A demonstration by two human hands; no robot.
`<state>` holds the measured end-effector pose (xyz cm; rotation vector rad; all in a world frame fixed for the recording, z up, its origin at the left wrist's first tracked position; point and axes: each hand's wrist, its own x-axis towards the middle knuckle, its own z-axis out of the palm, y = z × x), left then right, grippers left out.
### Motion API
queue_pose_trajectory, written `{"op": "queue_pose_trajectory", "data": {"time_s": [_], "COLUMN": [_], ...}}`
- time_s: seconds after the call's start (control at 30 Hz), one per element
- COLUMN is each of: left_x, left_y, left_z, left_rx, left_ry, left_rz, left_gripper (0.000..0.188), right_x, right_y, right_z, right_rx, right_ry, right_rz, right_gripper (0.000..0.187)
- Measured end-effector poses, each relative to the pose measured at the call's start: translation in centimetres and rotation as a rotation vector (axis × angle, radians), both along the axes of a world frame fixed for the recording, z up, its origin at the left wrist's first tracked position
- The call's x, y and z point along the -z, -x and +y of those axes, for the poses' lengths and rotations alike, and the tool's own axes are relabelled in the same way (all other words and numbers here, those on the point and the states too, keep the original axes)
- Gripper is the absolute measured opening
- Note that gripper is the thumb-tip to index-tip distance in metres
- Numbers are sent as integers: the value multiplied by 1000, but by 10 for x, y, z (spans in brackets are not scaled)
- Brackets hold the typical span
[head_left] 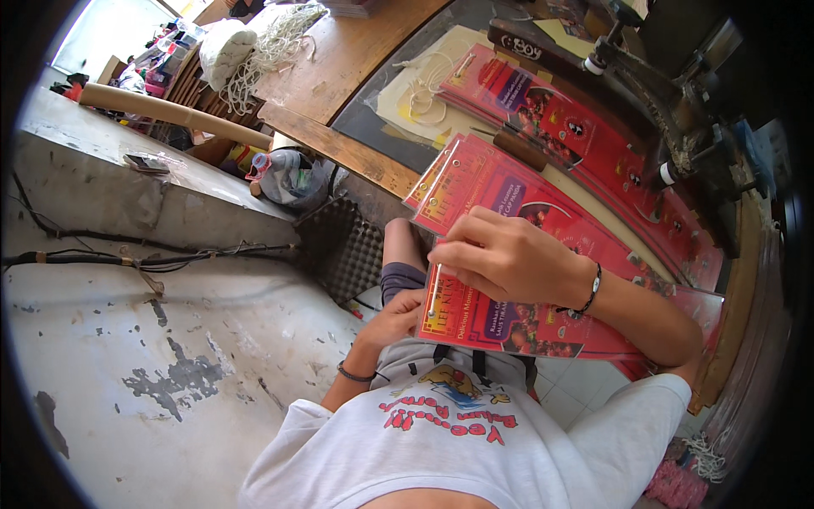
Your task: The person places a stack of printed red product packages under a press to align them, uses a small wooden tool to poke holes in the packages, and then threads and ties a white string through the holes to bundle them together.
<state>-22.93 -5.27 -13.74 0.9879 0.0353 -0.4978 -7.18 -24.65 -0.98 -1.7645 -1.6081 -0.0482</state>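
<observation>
A glossy red printed sheet [543,335] with a yellow band and metal eyelets at one end lies across my lap, tilted. My left hand [395,321] is closed on its left edge, the thumb on top. Over the sheet's upper left corner, my right hand [509,254] is bent with thumb and fingers pinched together; what is between the fingertips is too small to tell. Just beyond, more red sheets [475,174] of the same print lie overlapped, their eyelets showing. A further stack of red sheets [560,119] lies on the work table at the right.
A black metal press-like machine [670,110] stands at the right. White cord [424,97] lies on pale board on the table [314,72], and a bundle of cords [275,51] hangs at its far edge. A low wall [153,187] with a cardboard tube [178,114] runs at left, near a plastic bag [292,180].
</observation>
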Motion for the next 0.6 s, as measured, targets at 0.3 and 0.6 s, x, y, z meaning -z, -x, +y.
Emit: {"op": "queue_pose_trajectory", "data": {"time_s": [0.3, 0.6], "left_x": [-111, -175], "left_y": [-48, -116], "left_z": [-6, -83], "left_rx": [74, 386], "left_ry": [-566, -1107], "left_rz": [-701, -1435], "left_gripper": [30, 12], "right_x": [-12, -30], "right_y": [-12, -12], "right_z": [-46, -121], "right_rx": [24, 501], "right_ry": [17, 77], "right_rz": [-397, -385], "right_gripper": [16, 11]}}
